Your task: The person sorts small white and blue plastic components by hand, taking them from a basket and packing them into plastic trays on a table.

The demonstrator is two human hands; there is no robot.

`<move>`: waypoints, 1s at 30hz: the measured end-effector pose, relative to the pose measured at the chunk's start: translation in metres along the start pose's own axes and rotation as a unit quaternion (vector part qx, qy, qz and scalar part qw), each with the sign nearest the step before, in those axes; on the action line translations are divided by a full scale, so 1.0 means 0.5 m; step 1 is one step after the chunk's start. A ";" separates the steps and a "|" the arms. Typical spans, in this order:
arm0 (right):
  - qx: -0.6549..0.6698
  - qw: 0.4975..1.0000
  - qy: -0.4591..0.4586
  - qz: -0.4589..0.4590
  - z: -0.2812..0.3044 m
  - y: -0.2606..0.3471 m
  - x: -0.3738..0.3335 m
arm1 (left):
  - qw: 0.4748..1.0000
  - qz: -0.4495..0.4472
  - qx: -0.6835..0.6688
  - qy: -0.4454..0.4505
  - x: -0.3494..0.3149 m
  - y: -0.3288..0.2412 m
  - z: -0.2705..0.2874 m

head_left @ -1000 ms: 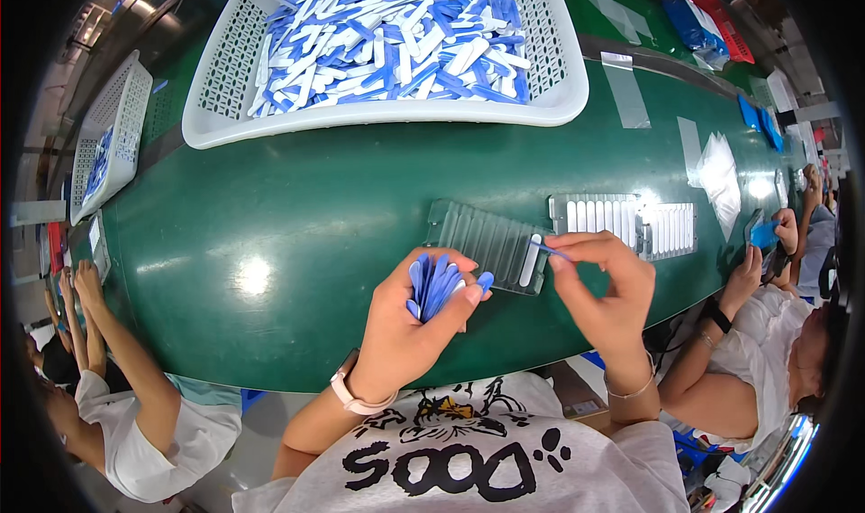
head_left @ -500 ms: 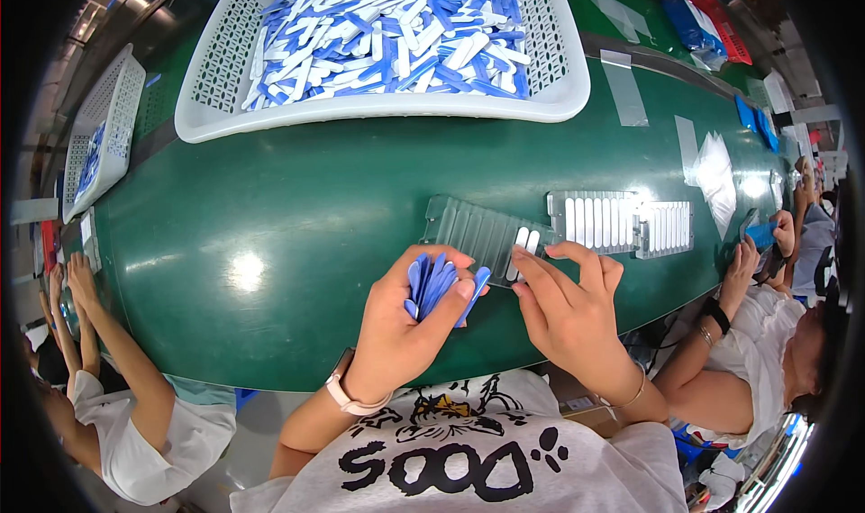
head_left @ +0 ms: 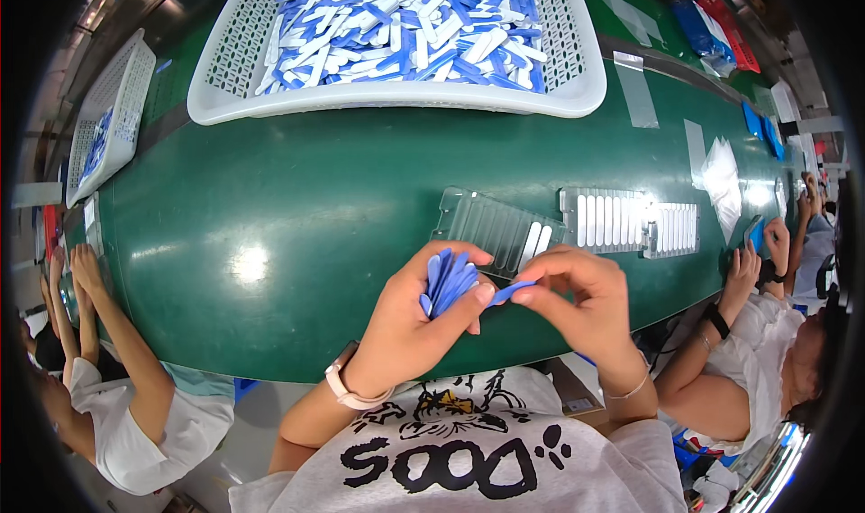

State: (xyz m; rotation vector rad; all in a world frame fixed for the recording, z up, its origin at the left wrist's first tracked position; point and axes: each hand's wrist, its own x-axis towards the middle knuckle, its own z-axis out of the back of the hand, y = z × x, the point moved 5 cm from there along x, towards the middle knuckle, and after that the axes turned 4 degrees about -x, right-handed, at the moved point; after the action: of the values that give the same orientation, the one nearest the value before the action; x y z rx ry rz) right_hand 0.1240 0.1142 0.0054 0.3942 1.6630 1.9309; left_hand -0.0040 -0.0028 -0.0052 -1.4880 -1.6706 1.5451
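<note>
Well, green tabletop (head_left: 198,184) between co-workers (head_left: 167,423).

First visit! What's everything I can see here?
Table: one, green, centre
Large basket: one, white, top
Loose sticks: uncountable, blue and white, inside it
Small basket: one, white, far left
Trays: three, clear, centre-right
Tray sticks: many, white, inside them
Plastic sheets: several, clear, table's right side
Packages: several, blue, far right
Co-workers: several, mostly white-shirted, both sides
Bunched sticks: uncountable, blue, in left hand
Single stick: one, blue, in right hand
Left hand: one, bare, centre
Right hand: one, bare, centre-right
</note>
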 end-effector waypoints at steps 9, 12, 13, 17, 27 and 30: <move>-0.332 0.939 0.069 0.046 0.042 0.027 0.107 | 0.966 0.127 -0.217 0.064 0.004 0.019 0.019; -0.383 0.913 0.119 0.071 0.030 0.026 0.131 | 0.964 0.128 -0.219 0.076 -0.001 0.014 0.019; -0.383 0.913 0.122 0.073 0.029 0.027 0.136 | 0.967 0.124 -0.208 0.076 -0.002 0.012 0.019; -0.403 0.906 0.120 0.049 0.035 0.030 0.141 | 0.978 0.127 -0.152 0.059 -0.006 0.002 0.019; -0.149 0.966 0.175 0.115 -0.007 0.051 0.081 | 0.982 0.140 -0.121 0.047 0.001 0.012 0.028; -0.087 0.981 0.137 0.110 -0.007 0.037 0.076 | 0.974 0.159 -0.160 0.037 0.003 0.011 0.028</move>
State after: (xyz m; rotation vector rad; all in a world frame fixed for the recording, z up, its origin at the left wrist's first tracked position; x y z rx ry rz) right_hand 0.0877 0.1321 0.0176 0.2616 1.6558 2.3641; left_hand -0.0142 -0.0089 -0.0146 -2.0386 -1.7670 1.3920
